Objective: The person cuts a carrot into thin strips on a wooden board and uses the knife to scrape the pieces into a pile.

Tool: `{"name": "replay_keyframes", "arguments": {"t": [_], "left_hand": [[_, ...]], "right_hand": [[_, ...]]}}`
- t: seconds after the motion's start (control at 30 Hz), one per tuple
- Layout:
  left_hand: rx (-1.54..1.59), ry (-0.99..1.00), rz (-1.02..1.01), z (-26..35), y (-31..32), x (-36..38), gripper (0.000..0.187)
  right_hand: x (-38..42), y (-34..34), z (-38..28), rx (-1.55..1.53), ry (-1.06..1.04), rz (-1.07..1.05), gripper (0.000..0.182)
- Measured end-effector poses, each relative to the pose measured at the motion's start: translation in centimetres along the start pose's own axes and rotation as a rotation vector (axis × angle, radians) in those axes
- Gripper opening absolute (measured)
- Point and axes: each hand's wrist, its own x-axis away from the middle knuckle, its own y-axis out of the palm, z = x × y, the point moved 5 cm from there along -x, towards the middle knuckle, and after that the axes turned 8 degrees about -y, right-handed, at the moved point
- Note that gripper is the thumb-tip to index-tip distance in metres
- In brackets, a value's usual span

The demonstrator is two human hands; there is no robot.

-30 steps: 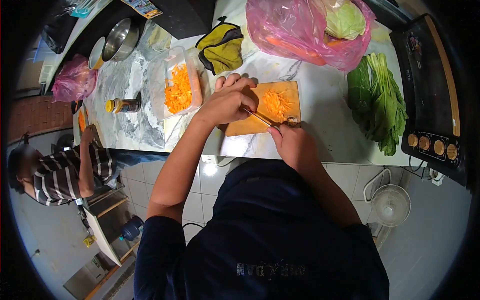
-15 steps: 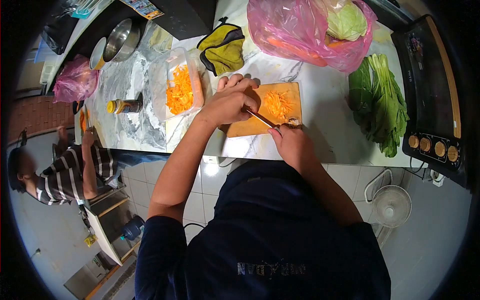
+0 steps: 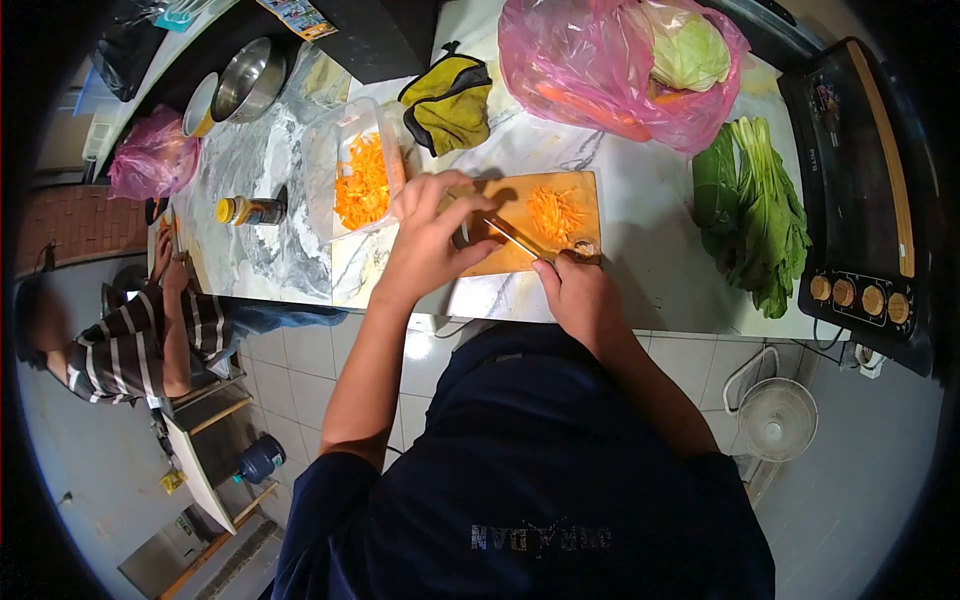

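Well, right fingers (image 3: 546, 272) grip one knife (image 3: 513, 238) over one board (image 3: 500, 261); left fingers (image 3: 424, 196) seem parted.

Left hand (image 3: 430, 235) is blurring at the fingers and hiding part of the board (image 3: 495, 262). Right hand (image 3: 583, 300) is covering the knife (image 3: 515, 239) handle. Top edge is cropping the pink bag (image 3: 580, 70). Jar (image 3: 250, 211) label is reading too small.

The light was bright and made a shiny spot on the floor (image 3: 425, 345). The round edges were bent and went dark.
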Motion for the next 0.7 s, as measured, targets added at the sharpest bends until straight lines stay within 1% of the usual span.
{"name": "replay_keyframes", "arguments": {"t": [0.03, 0.07, 0.13, 0.17, 0.2, 0.27, 0.4, 0.43, 0.47, 0.57, 0.7], "left_hand": [[0.011, -0.025, 0.118, -0.1, -0.4, 0.9, 0.037], [0.011, -0.025, 0.124, -0.2, 0.0, 1.6, 0.037], [0.017, -0.158, 0.17, -1.4, 1.0, 3.2, 0.032], [0.018, -0.182, 0.147, -1.7, 1.6, 3.7, 0.028], [0.016, -0.188, 0.156, -1.9, 2.1, 4.0, 0.028], [-0.021, -0.263, 0.15, -2.4, 3.2, 4.3, 0.028], [-0.019, -0.33, 0.183, -1.9, 4.4, 3.7, 0.038], [-0.011, -0.373, 0.169, -2.0, 5.0, 3.6, 0.039], [-0.013, -0.372, 0.183, -2.0, 5.3, 3.4, 0.039], [0.122, -0.419, 0.161, -2.1, 6.1, 3.5, 0.03], [0.185, -0.432, 0.158, -2.5, 7.1, 3.5, 0.024]], "right_hand": [[0.0, 0.0, 0.1, -0.004, -0.01, 0.021, 0.041], [-0.1, -0.1, 0.1, -0.007, -0.021, 0.042, 0.041], [0.1, -0.3, 0.0, -0.011, -0.032, 0.06, 0.039], [0.1, -0.5, -0.1, -0.019, -0.038, 0.077, 0.038], [0.2, -0.5, -0.1, -0.016, -0.049, 0.075, 0.038], [0.2, -0.6, 0.0, -0.064, -0.076, 0.107, 0.036], [0.4, -0.6, 0.1, -0.049, -0.096, 0.134, 0.039], [0.5, -0.5, 0.3, -0.067, -0.091, 0.136, 0.039], [0.3, -0.5, 0.4, -0.085, -0.086, 0.139, 0.039], [0.5, -0.8, 0.4, -0.166, -0.06, 0.105, 0.034], [0.9, -0.4, 0.7, -0.174, -0.092, 0.118, 0.033]]}}
